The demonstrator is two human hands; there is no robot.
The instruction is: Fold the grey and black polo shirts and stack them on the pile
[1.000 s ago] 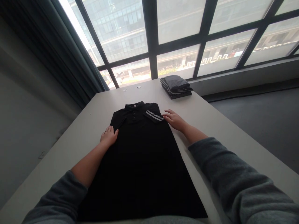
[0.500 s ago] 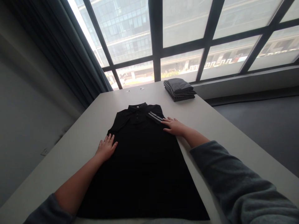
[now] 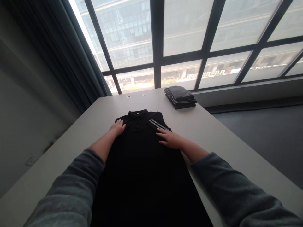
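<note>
A black polo shirt (image 3: pixel 144 170) lies front up on the white table, its collar toward the window and its lower part running out of view below. The sleeve on the right, with two pale stripes on its cuff (image 3: pixel 158 124), is folded inward over the chest. My left hand (image 3: pixel 117 127) rests on the shirt near the shoulder at the left, fingers stretched out. Flat on the right side of the shirt, just below the striped cuff, lies my right hand (image 3: pixel 170 138) with its fingers spread. Neither hand grips the cloth.
A stack of folded clothes (image 3: pixel 180 97), grey on top with striped layers beneath, sits at the far right of the white table (image 3: pixel 227 164). Two small round table fittings (image 3: pixel 142 94) show near the far edge. A dark curtain (image 3: pixel 78 60) hangs at the left beside the window.
My left hand has slid up the shirt's left edge from below the sleeve to the shoulder. My right hand has shifted slightly inward on the shirt. The view has tilted a little.
</note>
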